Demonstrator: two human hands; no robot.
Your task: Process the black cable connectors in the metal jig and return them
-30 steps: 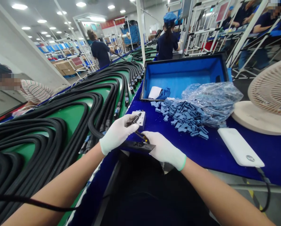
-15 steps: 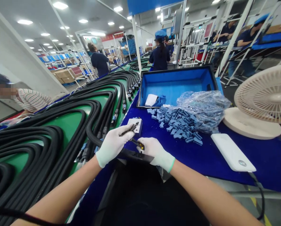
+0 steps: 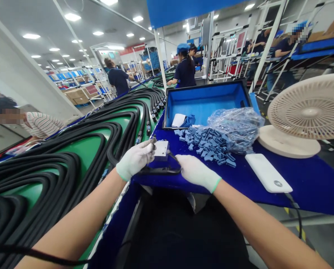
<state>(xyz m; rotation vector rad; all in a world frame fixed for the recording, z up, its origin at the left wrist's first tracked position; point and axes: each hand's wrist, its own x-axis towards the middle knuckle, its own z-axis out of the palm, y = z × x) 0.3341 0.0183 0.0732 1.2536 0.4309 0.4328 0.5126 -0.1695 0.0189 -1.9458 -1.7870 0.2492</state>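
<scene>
Your left hand [image 3: 135, 160], in a white knit glove, curls closed around a ridged black part [image 3: 153, 140], which pokes up just beside a small, flat white block [image 3: 161, 149] with a smooth, matte face. Your right hand [image 3: 196, 173], gloved the same way with a green-edged cuff, lies with its fingers at the end of a flat black strip [image 3: 163, 171] running between your hands; from this view you cannot tell whether they grip it or only touch it.

Both hands are over the soft-looking, deep blue table [image 3: 309, 190]. Just past them lies a loose heap of small blue foam pieces [image 3: 209, 145], against a crinkled clear plastic bag [image 3: 235, 129] holding more of the same. Behind that stands a black-rimmed, blue-lined case [image 3: 203, 101]. To your right are a rounded white power bank [image 3: 268, 173] and a cream fan [image 3: 309, 106] with a slotted circular grille. To your left, corrugated black cables [image 3: 60, 158] bend in long loops across a green surface [image 3: 80, 147].
</scene>
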